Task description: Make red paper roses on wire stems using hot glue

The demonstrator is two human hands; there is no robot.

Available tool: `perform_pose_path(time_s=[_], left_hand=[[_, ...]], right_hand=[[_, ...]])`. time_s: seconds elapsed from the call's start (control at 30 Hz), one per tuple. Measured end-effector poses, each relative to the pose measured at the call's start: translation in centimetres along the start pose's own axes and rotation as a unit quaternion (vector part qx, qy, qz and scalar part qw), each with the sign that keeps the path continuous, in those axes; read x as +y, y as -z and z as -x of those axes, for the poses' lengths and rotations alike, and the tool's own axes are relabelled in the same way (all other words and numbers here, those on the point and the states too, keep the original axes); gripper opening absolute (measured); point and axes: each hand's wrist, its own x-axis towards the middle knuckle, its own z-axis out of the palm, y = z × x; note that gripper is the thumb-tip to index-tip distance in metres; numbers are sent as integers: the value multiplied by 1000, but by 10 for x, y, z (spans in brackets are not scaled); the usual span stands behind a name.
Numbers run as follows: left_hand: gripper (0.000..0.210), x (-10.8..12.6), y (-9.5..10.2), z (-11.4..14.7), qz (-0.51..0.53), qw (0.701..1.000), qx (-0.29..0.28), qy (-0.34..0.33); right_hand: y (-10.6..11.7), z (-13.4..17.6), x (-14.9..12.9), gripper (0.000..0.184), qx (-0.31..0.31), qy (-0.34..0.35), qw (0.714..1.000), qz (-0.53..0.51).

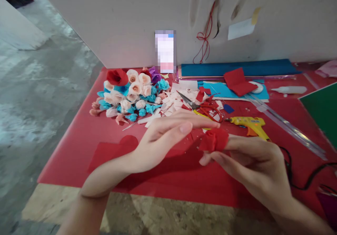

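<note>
At the fingertips of my right hand sits a red flower, pinched near its base between thumb and fingers. My left hand reaches across from the other side, fingers long and together, thumb lying along the forefinger; its tips come right up to the petals, though from this angle I cannot tell whether they touch. To shape this well, I would keep the right pinch low and light, turn the bloom a little at a time, and smooth each petal edge with flat fingertips, since such thin, soft layers should crease easily.

Farther out, a flat red sheet lies by the left wrist on the smooth, faintly glossy red tabletop. Beyond the hands are scissors with pointed metal blades, a yellow glue gun of hard plastic, and a litter of crisp, angular scraps. To the left of those, ruffled flowers in white, blue, pink and red crowd into a rounded heap.
</note>
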Motion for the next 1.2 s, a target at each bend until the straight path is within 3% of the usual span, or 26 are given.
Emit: perform_pose_path(time_s=[0.1, 0.23, 0.37, 0.6, 0.9, 1.2], left_hand=[[30, -3, 5, -2, -54, 998, -30, -16], [40, -3, 8, -5, -137, 980, -93, -112], [36, 1, 9, -9, -194, 952, -131, -195], [19, 3, 14, -10, -255, 915, -160, -269], [6, 10, 10, 0, -309, 908, -127, -253], [3, 12, 9, -1, -324, 905, -133, -242]], right_hand=[[9, 0, 1, 13, -60, -38, 997, -36], [16, 2, 3, 11, -119, -75, 990, -19], [18, 6, 4, 10, -109, -80, 991, -4], [17, 7, 2, 7, -121, -82, 989, 20], [18, 10, -6, 12, -163, -128, 976, 74], [17, 18, -6, 12, -131, -55, 985, 95]])
